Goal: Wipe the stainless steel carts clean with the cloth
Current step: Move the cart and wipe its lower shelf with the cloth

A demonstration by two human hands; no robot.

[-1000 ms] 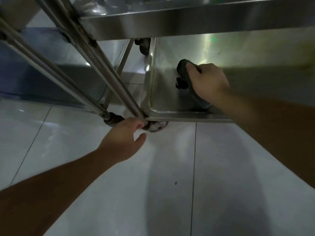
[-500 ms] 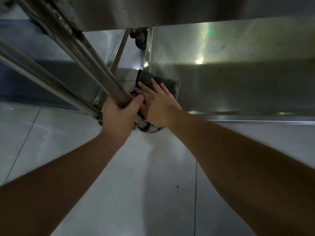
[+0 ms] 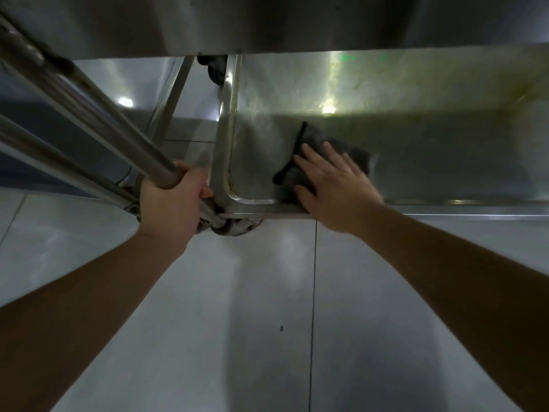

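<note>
Dark grey cloth (image 3: 320, 156): soft, limp, likely light, lying on cart's bottom shelf (image 3: 430, 162) near front-left corner, right hand (image 3: 332, 185) flat atop with fingers (image 3: 312, 153) spread; left hand (image 3: 172, 203) curled round upright post (image 3: 118, 129), best steadying hold.

The bottom shelf (image 3: 430, 150) lies bare right of the cloth (image 3: 315, 144) — a low rim (image 3: 225, 138) bounds it. An upper shelf (image 3: 297, 22) hangs overhead; slanted posts (image 3: 89, 114) crowd the left.
</note>
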